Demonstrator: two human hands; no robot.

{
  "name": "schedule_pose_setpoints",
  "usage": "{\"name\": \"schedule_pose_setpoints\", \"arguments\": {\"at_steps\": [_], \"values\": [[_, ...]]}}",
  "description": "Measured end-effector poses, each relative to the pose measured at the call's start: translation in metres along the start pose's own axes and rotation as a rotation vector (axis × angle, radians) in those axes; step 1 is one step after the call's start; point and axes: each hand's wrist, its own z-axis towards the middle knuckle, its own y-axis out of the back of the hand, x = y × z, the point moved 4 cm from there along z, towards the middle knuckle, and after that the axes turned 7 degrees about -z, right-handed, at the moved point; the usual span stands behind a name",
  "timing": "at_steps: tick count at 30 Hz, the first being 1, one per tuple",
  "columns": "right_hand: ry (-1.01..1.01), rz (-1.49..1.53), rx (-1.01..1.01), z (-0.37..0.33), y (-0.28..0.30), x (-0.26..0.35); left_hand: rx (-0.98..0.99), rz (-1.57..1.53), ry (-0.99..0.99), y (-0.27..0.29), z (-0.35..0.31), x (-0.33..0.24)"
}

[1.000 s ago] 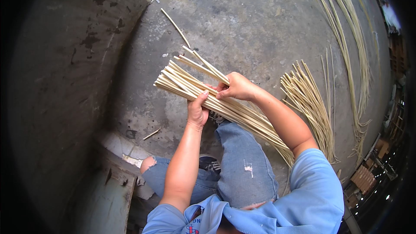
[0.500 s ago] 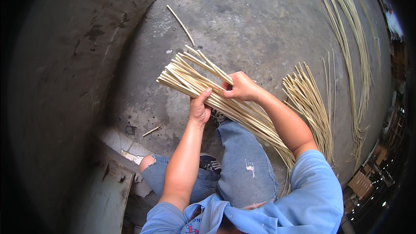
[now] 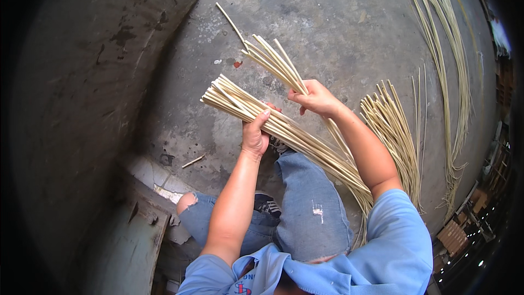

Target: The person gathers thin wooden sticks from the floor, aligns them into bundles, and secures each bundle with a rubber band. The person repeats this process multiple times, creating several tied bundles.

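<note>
A thick bundle of pale rattan canes (image 3: pixel 234 100) slants across my raised knee, its cut ends toward the upper left. My left hand (image 3: pixel 255 134) is wrapped round it from below, thumb lying on top. Above and to the right, my right hand (image 3: pixel 315 98) grips a smaller bunch of canes (image 3: pixel 275 61), which stands apart from the bundle at the cut ends. Both sets of canes run back under my right forearm toward my right side, where they come together near the sleeve.
Another bundle of canes (image 3: pixel 385 114) lies on the concrete floor to the right. Long thin strands (image 3: pixel 445 49) stretch beyond it. A loose cane (image 3: pixel 231 24) lies ahead and a short offcut (image 3: pixel 193 160) at left. A dark wall (image 3: pixel 93 76) rises on the left.
My right hand has moved slightly up and right, drawing more canes away from the bundle, so a gap now shows between the two. My left hand keeps its hold.
</note>
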Motion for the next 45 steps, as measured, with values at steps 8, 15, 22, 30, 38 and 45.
{"name": "schedule_pose_setpoints", "arguments": {"at_steps": [8, 15, 22, 30, 38, 45], "values": [[-0.025, -0.48, 0.152, 0.003, -0.017, 0.005, -0.053, 0.004, 0.012, 0.004, 0.002, 0.0], [-0.035, -0.333, 0.128, 0.007, -0.004, -0.004, 0.002, -0.033, -0.002, 0.002, 0.001, -0.001], [-0.191, -0.148, 0.214, 0.006, -0.009, 0.006, -0.066, -0.021, -0.039, 0.01, -0.005, -0.01], [-0.191, -0.175, 0.265, 0.006, -0.022, -0.005, -0.066, 0.017, -0.013, 0.01, -0.003, -0.007], [-0.18, -0.386, 0.205, 0.008, -0.025, -0.002, 0.004, 0.049, 0.004, 0.003, -0.005, -0.009], [-0.193, -0.388, 0.221, 0.012, -0.024, -0.004, -0.073, 0.033, -0.035, 0.012, -0.004, -0.008]]}}
